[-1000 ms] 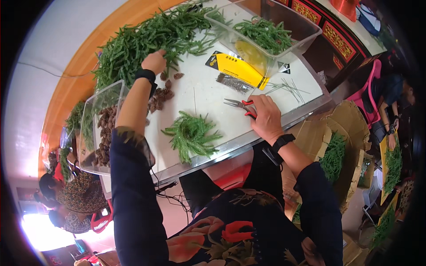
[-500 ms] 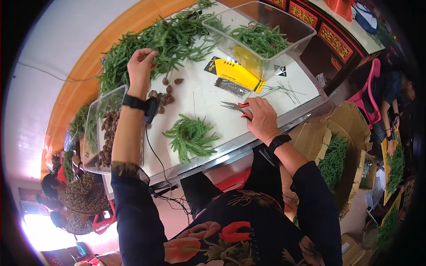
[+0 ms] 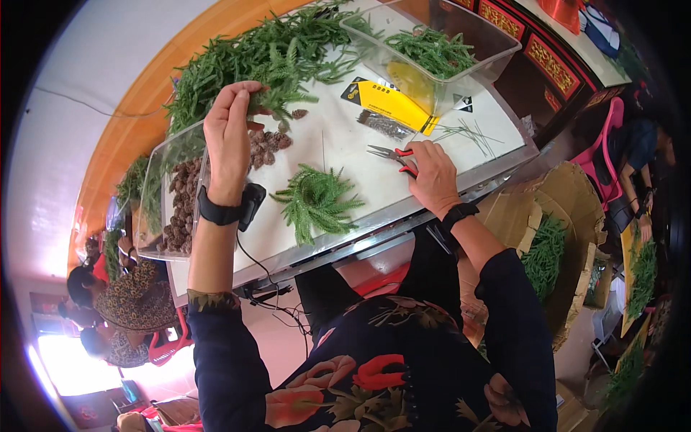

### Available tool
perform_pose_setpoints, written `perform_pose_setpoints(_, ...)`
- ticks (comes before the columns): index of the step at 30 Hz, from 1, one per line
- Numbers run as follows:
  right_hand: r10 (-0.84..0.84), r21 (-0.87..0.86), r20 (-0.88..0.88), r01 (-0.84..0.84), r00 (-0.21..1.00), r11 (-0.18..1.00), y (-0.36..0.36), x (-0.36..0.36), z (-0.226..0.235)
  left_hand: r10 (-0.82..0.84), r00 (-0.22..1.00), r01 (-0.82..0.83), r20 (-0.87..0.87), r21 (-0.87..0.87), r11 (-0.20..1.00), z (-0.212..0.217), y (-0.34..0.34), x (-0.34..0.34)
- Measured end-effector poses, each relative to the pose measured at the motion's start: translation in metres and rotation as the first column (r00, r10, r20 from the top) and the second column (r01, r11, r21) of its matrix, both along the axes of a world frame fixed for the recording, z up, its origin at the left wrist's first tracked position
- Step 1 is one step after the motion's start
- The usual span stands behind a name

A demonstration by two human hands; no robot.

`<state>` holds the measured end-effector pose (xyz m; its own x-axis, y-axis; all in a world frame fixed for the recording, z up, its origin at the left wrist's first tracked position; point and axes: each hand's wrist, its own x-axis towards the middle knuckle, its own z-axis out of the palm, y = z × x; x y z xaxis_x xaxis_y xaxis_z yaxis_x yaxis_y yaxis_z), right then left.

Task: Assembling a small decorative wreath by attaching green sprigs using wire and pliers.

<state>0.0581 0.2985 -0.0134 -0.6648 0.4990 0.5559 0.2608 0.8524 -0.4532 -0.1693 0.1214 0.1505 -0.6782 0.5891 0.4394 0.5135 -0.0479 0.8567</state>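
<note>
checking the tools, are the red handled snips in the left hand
No, the right hand grips the red-handled snips, while the left hand holds a green sprig.

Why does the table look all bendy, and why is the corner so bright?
Head view: the fisheye lens bends the white table edge and rounds the picture inside a black rim. Head view: glare washes out the lower left corner, past the seated person. Head view: the left hand on the green sprig and the right hand on the red-handled pliers look sharp.
</note>
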Motion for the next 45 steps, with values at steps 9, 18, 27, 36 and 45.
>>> perform_pose_setpoints(9, -0.004, -0.016, 0.023, 0.005, 1.000, 1.000, -0.002, 0.001, 0.002, -0.113, 0.993, 0.115, 0.037, -0.061, 0.991, 0.001, -0.019, 0.029)
perform_pose_setpoints(18, 0.009, -0.003, 0.006, -0.009, 1.000, 1.000, -0.001, 0.001, -0.001, 0.017, 0.961, -0.071, -0.275, -0.188, 0.980, 0.001, -0.025, 0.057)
perform_pose_setpoints(27, -0.001, 0.006, 0.039, 0.001, 0.999, 1.000, -0.001, 0.001, 0.000, 0.093, 0.776, -0.279, -0.623, -0.207, 0.938, -0.006, -0.032, 0.067)
perform_pose_setpoints(36, -0.009, 0.007, 0.037, 0.009, 0.999, 1.000, -0.001, 0.002, 0.000, 0.088, 0.800, -0.280, -0.593, -0.239, 0.930, -0.007, -0.040, 0.076)
perform_pose_setpoints(45, -0.007, 0.009, 0.018, 0.007, 1.000, 1.000, -0.001, 0.001, 0.000, 0.003, 0.981, 0.023, 0.195, -0.131, 0.991, -0.009, -0.056, 0.065)
